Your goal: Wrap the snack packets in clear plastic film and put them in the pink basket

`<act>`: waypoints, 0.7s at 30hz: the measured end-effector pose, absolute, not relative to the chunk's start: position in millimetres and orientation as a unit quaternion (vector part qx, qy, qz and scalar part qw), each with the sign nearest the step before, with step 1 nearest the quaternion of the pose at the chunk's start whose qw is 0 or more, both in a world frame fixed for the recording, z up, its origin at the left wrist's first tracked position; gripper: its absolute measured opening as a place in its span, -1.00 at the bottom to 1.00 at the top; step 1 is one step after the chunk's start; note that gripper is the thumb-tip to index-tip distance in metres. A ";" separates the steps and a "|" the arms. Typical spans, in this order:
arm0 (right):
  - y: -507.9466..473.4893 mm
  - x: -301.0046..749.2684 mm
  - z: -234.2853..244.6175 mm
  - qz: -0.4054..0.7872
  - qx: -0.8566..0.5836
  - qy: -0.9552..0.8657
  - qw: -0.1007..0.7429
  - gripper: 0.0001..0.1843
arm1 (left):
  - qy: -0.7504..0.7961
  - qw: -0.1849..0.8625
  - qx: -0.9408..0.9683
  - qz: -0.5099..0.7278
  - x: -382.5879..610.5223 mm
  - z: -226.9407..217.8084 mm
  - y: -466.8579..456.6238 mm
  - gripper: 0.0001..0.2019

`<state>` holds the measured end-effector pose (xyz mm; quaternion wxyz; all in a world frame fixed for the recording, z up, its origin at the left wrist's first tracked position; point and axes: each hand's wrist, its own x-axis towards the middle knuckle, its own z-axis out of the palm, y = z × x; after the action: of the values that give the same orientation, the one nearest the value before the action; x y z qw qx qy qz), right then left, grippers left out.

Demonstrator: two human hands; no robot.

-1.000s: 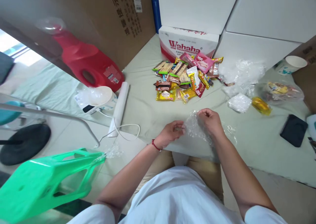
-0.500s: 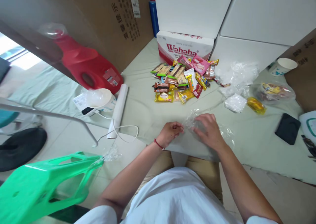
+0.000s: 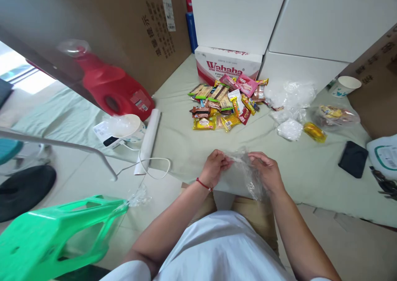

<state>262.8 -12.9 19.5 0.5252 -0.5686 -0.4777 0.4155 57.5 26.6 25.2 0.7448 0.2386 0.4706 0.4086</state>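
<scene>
A thin clear plastic bag [image 3: 246, 171] hangs between my two hands at the near edge of the pale green cloth [image 3: 182, 144]. My left hand [image 3: 215, 167], with a red cord at the wrist, pinches the bag's left edge. My right hand [image 3: 268, 173] is closed on its right side. Beyond them lies a pile of wrapped snacks [image 3: 225, 105] in yellow, brown and pink wrappers.
A Wahaha carton [image 3: 226, 64] and white boxes stand behind the snacks. Crumpled clear bags [image 3: 291, 97], a filled bag [image 3: 335, 115], a black pouch [image 3: 353, 159] and a paper cup [image 3: 345, 86] lie right. A red jug [image 3: 114, 91], white roll [image 3: 149, 140] and green stool [image 3: 56, 235] are left.
Both hands have drawn the bag nearer to my body and reworked their grip on it. The camera has tipped, so the snack pile sits farther away in view.
</scene>
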 end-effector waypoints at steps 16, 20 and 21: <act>-19.1 221.9 24.0 0.330 -0.593 -0.595 0.432 -0.74 | 0.435 0.713 0.325 0.443 69.1 28.5 14.9 -0.65; -21.0 231.3 25.1 0.461 -0.585 -0.475 0.468 -0.66 | 0.441 0.704 0.337 0.443 62.8 25.8 13.3 -0.65; -22.2 232.3 26.9 0.461 -0.591 -0.465 0.472 -0.65 | 0.441 0.701 0.342 0.444 62.0 25.7 12.4 -0.65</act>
<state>232.3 -22.2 26.9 0.4716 -0.5908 -0.4652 0.4607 62.0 12.4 25.7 0.7009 0.3417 0.4412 0.4442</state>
